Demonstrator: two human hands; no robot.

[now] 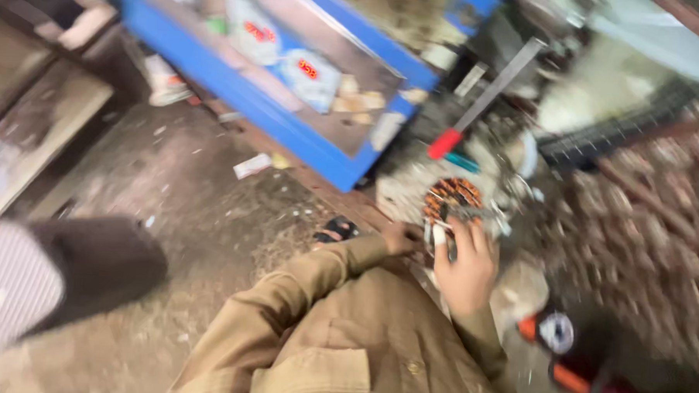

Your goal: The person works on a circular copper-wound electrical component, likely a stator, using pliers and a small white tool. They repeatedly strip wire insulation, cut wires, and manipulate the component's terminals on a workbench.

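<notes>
The picture is blurred by motion. A round motor stator (452, 197) with copper-coloured windings sits on a dirty grey block in front of me. My right hand (465, 267) is raised just below it, fingers curled onto its lower rim, one finger wrapped in white tape. My left hand (402, 239) comes out of a khaki sleeve and rests as a loose fist at the stator's lower left; I cannot make out what it grips. A long flat metal tool with a red handle (444, 143) leans up behind the stator.
A blue-framed cabinet (290, 132) stands ahead on the dusty floor. A dark sandal (337, 228) lies by my left hand. A heap of brownish scrap (643, 222) fills the right. An orange and black tool (568, 374) lies lower right. A dark and striped shape (52, 279) is at left.
</notes>
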